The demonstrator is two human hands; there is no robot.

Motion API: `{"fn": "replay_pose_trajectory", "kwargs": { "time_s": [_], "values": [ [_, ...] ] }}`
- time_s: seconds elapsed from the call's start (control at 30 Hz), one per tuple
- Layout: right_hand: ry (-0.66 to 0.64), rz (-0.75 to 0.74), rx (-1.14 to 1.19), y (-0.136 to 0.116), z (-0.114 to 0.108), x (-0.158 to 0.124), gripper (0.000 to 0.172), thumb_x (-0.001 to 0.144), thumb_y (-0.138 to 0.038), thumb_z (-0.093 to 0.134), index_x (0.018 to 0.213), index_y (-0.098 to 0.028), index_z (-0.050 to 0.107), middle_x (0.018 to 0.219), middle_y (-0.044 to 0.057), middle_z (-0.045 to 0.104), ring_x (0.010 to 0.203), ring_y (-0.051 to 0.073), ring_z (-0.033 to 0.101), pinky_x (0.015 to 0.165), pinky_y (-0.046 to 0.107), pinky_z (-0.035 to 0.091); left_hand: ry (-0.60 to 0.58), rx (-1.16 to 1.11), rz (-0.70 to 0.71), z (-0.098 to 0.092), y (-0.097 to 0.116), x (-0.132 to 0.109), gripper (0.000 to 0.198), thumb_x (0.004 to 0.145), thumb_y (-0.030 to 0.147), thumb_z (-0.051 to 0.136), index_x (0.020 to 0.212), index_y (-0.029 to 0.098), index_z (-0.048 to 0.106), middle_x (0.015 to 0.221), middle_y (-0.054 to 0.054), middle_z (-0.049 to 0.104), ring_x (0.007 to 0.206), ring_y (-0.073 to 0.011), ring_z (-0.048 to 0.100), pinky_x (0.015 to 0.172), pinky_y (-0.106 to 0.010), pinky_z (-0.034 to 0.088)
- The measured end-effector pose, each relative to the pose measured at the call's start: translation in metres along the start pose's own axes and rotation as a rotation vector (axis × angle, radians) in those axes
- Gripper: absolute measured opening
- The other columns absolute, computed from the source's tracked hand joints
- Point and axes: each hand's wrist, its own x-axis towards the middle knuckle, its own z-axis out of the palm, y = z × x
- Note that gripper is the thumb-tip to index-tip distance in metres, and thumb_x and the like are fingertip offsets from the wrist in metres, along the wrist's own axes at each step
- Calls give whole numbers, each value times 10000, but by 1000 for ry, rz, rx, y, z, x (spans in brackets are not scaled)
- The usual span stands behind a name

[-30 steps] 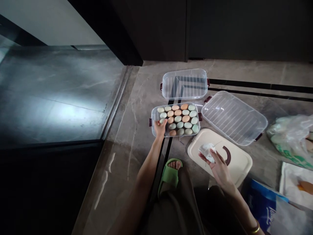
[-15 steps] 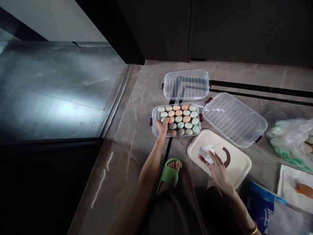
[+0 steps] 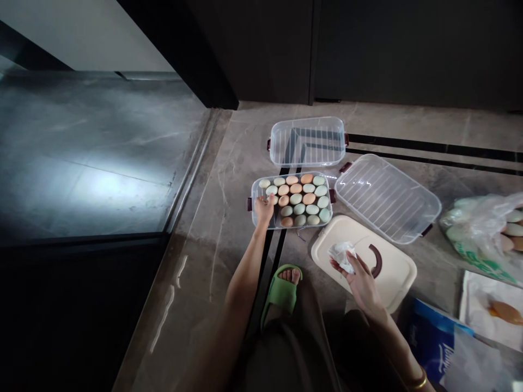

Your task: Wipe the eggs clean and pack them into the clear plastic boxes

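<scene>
Eggs (image 3: 309, 198), pale green and brown, sit in rows in a clear plastic box (image 3: 256, 191) on the marbled floor (image 3: 200, 272). From where I stand, the left hand (image 3: 263, 210) curls over a pale one at the rows' left end, though I can't tell if it grips it. The right hand (image 3: 362, 280) holds a crumpled white tissue (image 3: 342, 256) above a cream lid (image 3: 396, 269).

Left hand (image 3: 263, 211) partly covers pale egg (image 3: 275, 200) by thumb; gripped or merely touched, cannot tell. Right hand (image 3: 360, 279) and crumpled white tissue (image 3: 341, 255) hide part of cream lid (image 3: 392, 286); tissue's inside unseen. Plastic bag (image 3: 476, 226) cut off by right edge, green print unreadable, eggs behind plastic indistinct. Blue packet (image 3: 427, 345) cut off by bottom edge.
</scene>
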Motion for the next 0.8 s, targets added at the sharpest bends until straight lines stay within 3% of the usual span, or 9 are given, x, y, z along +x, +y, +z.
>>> {"fn": "replay_pose_trajectory", "kwargs": {
  "time_s": [0.1, 0.23, 0.5, 0.8],
  "values": [
    [-12, 8, 1, 1, -1, 0, 325, 718, -515, 781, 887, -243, 725, 1120, 86, 729, 1049, 311, 679, 933, 515, 572, 43, -9, -14, -7, 0, 6, 532, 913, 537, 530, 1282, 153, 546, 1153, -184, 644, 1267, -396, 511, 1080, -587, 359],
    [-3, 40, 35, 3, -1, 1, 301, 705, -487, 799, 865, -241, 731, 1099, 85, 734, 995, 300, 697, 966, 511, 555, 13, -30, 49, -8, 6, 16, 503, 947, 497, 476, 1339, 191, 549, 1302, -158, 611, 1361, -362, 435, 1165, -565, 268],
    [-15, 28, 26, 6, -3, 2, 291, 725, -486, 784, 875, -243, 730, 1086, 67, 729, 1016, 284, 678, 931, 483, 575, -35, 53, 212, 0, 15, 12, 581, 966, 465, 449, 1464, 165, 446, 1421, -158, 543, 1412, -314, 393, 1195, -513, 254],
    [-49, 4, -10, 9, -5, 4, 279, 773, -495, 737, 917, -257, 719, 1118, 76, 723, 1026, 284, 673, 919, 474, 582, -27, -58, 111, 2, 14, 10, 509, 966, 365, 476, 1448, 202, 455, 1543, -106, 430, 1485, -231, 302, 1228, -417, 234]
  ]
}}
